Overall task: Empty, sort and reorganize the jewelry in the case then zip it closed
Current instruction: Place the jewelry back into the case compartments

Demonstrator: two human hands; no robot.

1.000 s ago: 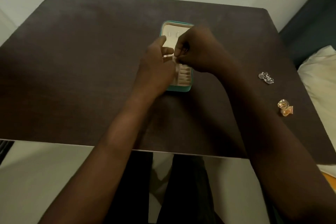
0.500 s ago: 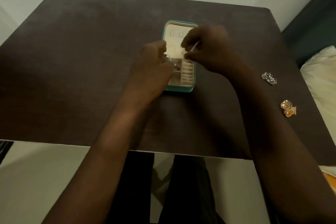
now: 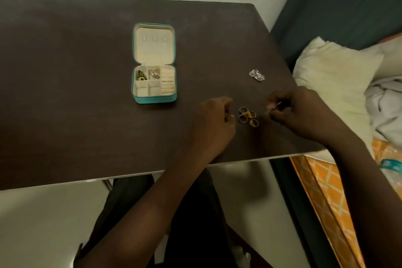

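Note:
The teal jewelry case (image 3: 154,99) lies open on the dark table (image 3: 76,104), its cream lid (image 3: 154,50) folded back. A green and gold piece (image 3: 141,75) fills one back compartment, and small earrings (image 3: 154,73) fill the one beside it. The ring rolls (image 3: 168,81) hold nothing. Right of the case lie several gold rings (image 3: 248,116) in a cluster. My left hand (image 3: 214,119) rests just left of them, its fingers curled with nothing visible inside. My right hand (image 3: 298,113), just right of them, pinches a thin gold piece (image 3: 278,105).
A silver jewelry cluster (image 3: 257,75) lies on the table behind the rings. The table's right edge is close to my right hand. Beyond it sit a cream pillow (image 3: 332,72) and an orange patterned bed cover (image 3: 326,180).
Both hands left the case and moved right to the gold rings. The view swung right, so the case now shows fully uncovered. More gold rings lie in the cluster.

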